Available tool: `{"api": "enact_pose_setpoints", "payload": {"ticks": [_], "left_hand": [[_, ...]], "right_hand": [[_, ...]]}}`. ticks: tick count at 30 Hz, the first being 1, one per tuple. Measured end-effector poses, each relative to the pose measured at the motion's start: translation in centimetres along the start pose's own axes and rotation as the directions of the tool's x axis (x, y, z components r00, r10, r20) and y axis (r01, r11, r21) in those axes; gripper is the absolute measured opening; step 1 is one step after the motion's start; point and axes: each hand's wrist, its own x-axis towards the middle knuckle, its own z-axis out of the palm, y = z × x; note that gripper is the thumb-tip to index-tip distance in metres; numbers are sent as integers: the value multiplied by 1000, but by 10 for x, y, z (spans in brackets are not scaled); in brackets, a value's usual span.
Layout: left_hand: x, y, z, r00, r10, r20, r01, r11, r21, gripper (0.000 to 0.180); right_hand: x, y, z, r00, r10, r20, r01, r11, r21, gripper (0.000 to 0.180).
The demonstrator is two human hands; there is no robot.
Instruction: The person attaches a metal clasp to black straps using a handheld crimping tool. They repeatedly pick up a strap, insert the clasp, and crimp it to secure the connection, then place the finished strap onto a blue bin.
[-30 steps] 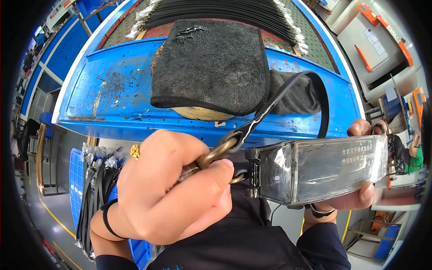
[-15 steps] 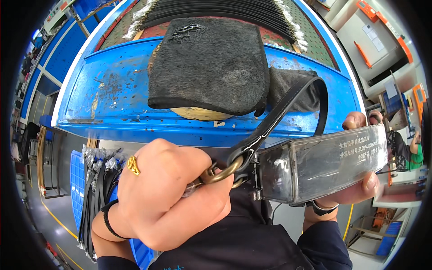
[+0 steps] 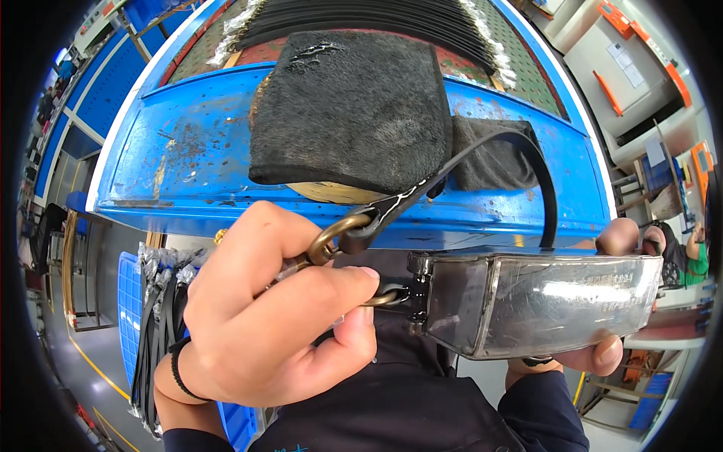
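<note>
My right hand (image 3: 607, 352) grips a smoky see-through plastic box (image 3: 527, 301) from its far end, thumb and fingertips on opposite sides. A glossy black fitting (image 3: 419, 301) forms the box's near end. My left hand (image 3: 271, 316) is closed on the metal hardware of a black strap (image 3: 545, 188). One brass ring (image 3: 324, 239) sits at the strap's upper end, above my fingers. A second brass ring (image 3: 390, 297) shows between my fingertips and the box's black fitting. From the upper ring the strap arches up and comes down behind the box. Its edge shines as if wet.
A dark cloth (image 3: 354, 113) covers a rounded block on the blue table (image 3: 188, 166). Another grey cloth (image 3: 493, 162) lies beside it. Rows of black straps (image 3: 369, 26) lie farther back. More straps (image 3: 162, 324) hang over a blue crate (image 3: 129, 316) at left.
My left hand has turned and shifted slightly left, opening a gap between the two rings. The strap's upper end has risen away from the box. The box has levelled out and moved slightly right.
</note>
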Motion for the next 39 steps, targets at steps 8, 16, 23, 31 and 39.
{"api": "enact_pose_setpoints", "payload": {"ticks": [8, 16, 23, 31, 39], "left_hand": [[-7, -5, -6, 1000, 4, -24, -3, 1000, 4, 20], [-29, -35, -30, 823, -445, -353, 278, 858, -432, 10], [-40, -46, -40, 646, -677, -352, 84, 522, -849, 14], [-67, -54, -18, 732, -288, -617, 202, 957, -207, 18], [-45, -47, -22, 889, -18, -458, 63, 995, 83, 21]], "right_hand": [[20, -17, -31, 981, 193, -9, -175, 904, 390, 67], [65, -1, -69, 975, 134, -178, -30, 871, 490, 40], [80, 72, 11, 926, 367, -84, -363, 930, 58, 45], [78, 103, 6, 885, 465, 13, -385, 747, -542, 57], [17, 47, 10, 867, 304, 394, 436, -83, -896, 24]]}}
